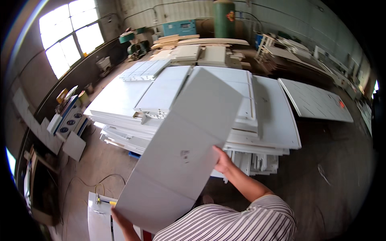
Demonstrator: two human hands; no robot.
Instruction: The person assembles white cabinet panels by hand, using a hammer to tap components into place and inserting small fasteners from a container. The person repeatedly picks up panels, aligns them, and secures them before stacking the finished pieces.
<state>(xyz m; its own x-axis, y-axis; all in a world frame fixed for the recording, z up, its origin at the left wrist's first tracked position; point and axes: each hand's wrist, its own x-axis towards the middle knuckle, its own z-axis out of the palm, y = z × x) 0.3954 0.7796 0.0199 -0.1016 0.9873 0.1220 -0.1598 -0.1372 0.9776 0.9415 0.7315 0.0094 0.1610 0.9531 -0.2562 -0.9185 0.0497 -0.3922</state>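
A long white board [181, 132] slants across the middle of the head view, held up in front of my body. Small dark marks show near its centre. My right hand [222, 160] grips its right edge, with the fingers going behind it. At the lower left end, my left hand [120, 220] is closed on the board's edge, most of its fingers hidden. Beyond the board lies a wide stack of white panels [116, 96], partly covered by it. Narrower white panels [163, 90] rest on top of that stack.
At lower left stands a white surface [98, 225] with a yellow-handled tool [107, 201]. A cable [86, 184] runs over the floor nearby. Another white panel [315, 100] lies to the right of the stack. Wooden boards [213, 41] and a green tank [224, 20] are at the back.
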